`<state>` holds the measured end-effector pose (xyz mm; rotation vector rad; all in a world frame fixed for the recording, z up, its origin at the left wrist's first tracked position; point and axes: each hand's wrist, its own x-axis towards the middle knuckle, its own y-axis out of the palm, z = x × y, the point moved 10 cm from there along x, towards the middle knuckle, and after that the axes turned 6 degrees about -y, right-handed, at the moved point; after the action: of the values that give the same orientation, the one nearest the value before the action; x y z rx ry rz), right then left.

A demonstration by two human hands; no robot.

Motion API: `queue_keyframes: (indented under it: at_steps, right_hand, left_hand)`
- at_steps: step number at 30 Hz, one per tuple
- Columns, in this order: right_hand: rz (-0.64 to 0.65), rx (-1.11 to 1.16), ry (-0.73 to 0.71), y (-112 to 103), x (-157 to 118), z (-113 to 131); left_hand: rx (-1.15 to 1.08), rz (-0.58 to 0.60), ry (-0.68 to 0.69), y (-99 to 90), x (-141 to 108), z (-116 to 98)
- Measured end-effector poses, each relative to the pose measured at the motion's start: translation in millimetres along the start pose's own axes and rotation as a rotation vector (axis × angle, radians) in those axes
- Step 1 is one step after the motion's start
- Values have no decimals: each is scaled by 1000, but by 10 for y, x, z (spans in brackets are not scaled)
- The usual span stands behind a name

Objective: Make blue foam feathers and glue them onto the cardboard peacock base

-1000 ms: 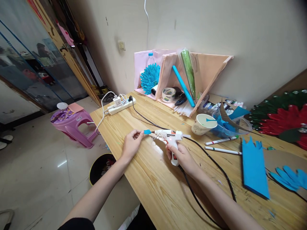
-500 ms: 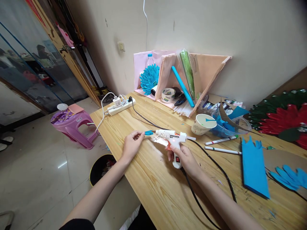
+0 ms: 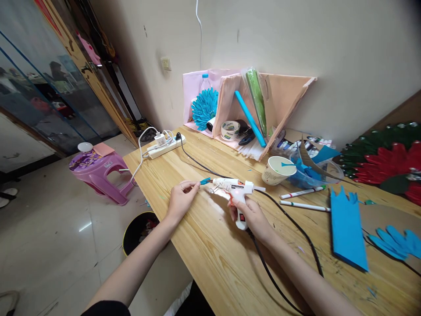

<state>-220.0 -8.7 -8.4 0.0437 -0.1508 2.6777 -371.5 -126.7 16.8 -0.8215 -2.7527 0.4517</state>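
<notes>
Bench (image 3: 204, 259), pale wood grain, strewn with small scraps, against a plain wall (image 3: 283, 39). White hot-glue gun (image 3: 241, 191), above bench, handle gripped in right hand (image 3: 250, 215). Blue strip-like piece (image 3: 205, 181), pinched in left hand's (image 3: 181, 199) grip, at the nozzle; contact cannot be told. Power strip (image 3: 158, 152), bench's far-left corner. Tiled floor (image 3: 66, 250): pink plastic stool (image 3: 98, 173), black bin (image 3: 130, 235).

a pink stool (image 3: 95, 169) stands on pale, shiny tiles (image 3: 75, 259) near a wooden table (image 3: 210, 254).
</notes>
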Motion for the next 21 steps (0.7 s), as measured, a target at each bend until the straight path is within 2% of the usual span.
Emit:
queue_keyframes:
  at_steps: [14,21]
  right_hand:
    - [12,-13,-4,-4,3,-36]
    - [30,-13,2,-1,4,-38]
  left_hand:
    - [-7,5,62,-2,-33,-120]
    - [-5,4,71,-2,-31,-112]
